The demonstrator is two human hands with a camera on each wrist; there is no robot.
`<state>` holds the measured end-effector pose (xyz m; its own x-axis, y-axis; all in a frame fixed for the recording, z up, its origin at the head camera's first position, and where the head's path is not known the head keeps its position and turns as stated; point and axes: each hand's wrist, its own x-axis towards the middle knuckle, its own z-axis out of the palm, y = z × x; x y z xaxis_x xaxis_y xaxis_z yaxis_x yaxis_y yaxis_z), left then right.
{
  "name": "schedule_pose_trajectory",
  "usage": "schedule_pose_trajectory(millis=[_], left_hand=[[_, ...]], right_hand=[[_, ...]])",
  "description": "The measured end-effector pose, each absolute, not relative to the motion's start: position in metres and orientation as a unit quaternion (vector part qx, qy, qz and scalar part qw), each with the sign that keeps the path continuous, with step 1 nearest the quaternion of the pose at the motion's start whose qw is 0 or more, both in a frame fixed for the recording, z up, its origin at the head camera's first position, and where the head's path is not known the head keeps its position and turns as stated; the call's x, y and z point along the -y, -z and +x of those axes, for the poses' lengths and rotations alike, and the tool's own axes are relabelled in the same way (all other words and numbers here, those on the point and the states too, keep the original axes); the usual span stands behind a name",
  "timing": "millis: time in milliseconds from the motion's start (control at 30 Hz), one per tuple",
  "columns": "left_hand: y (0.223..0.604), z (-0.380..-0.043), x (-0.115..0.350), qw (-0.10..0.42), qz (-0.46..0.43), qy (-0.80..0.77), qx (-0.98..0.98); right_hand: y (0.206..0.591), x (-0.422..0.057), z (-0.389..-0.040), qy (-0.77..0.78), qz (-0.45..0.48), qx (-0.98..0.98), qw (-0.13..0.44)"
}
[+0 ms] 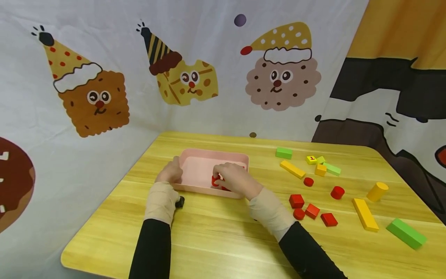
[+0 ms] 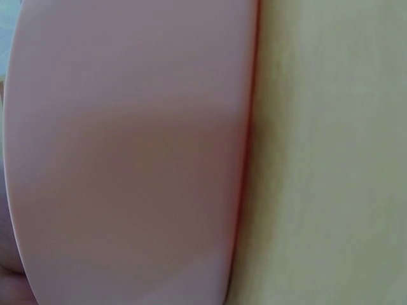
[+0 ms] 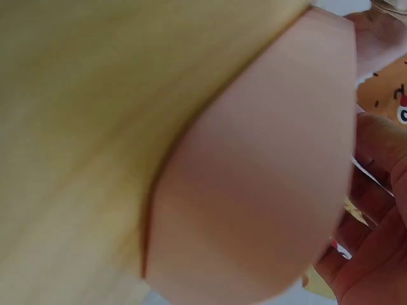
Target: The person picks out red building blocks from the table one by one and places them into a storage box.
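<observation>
A shallow pink tray [image 1: 205, 190] sits on the table. My left hand [image 1: 170, 171] grips its left end at the rim; the left wrist view is filled mostly by the tray's outer wall [image 2: 140, 146]. My right hand [image 1: 235, 178] reaches over the front wall into the tray's right half. Its thumb and fingers pinch a small red block [image 1: 215, 181] low inside the tray. More red shows under that hand, largely hidden by it. In the right wrist view, the right hand's fingers [image 3: 372, 197] lie behind the tray wall.
Right of the tray lie loose blocks: several red ones such as a red cube [image 1: 296, 201] and a red cylinder [image 1: 337, 192], yellow bars [image 1: 365, 214], a yellow cylinder [image 1: 378, 192] and green blocks [image 1: 406, 233]. A printed curtain [image 1: 223, 116] hangs behind the table.
</observation>
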<state>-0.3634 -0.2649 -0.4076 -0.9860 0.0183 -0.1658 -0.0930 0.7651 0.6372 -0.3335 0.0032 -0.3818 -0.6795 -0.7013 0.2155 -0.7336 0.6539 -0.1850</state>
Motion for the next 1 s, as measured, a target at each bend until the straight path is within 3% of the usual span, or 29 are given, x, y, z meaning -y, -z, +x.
schedule_pose_trajectory(millis=[200, 1000], left_hand=[[0.4041, -0.3619, 0.2645, 0.078, -0.017, -0.339, -0.937], [0.407, -0.3623, 0.2635, 0.079, -0.013, -0.329, -0.941]], right_hand=[[0.3889, -0.0033, -0.335, -0.127, 0.418, 0.895, 0.088], [0.3842, -0.0074, -0.3314, -0.076, 0.436, 0.892, 0.088]])
